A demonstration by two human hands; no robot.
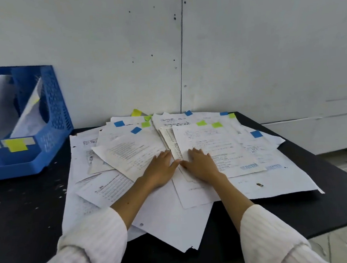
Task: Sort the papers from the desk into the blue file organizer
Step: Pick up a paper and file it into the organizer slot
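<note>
1. We see the left hand point(161, 170) lying flat on the papers point(191, 163), fingers straight and close together, palm down, holding nothing.
2. We see the right hand point(199, 164) likewise flat, fingers straight and slightly spread, its thumb tip meeting the left thumb over a narrow printed sheet point(172, 144) between the two hands.
3. We note that both sleeves point(272, 233) are white with fine stripes.
4. We find the papers spread in a loose, overlapping heap across the black desk point(26, 213), many tagged at the far edge with blue sticky notes point(136, 130) and green sticky notes point(201, 122).
5. We locate the blue file organizer point(54, 111) at the desk's far left, well apart from the hands; it already holds white sheets and bears a yellow label point(16, 144) on its front.
</note>
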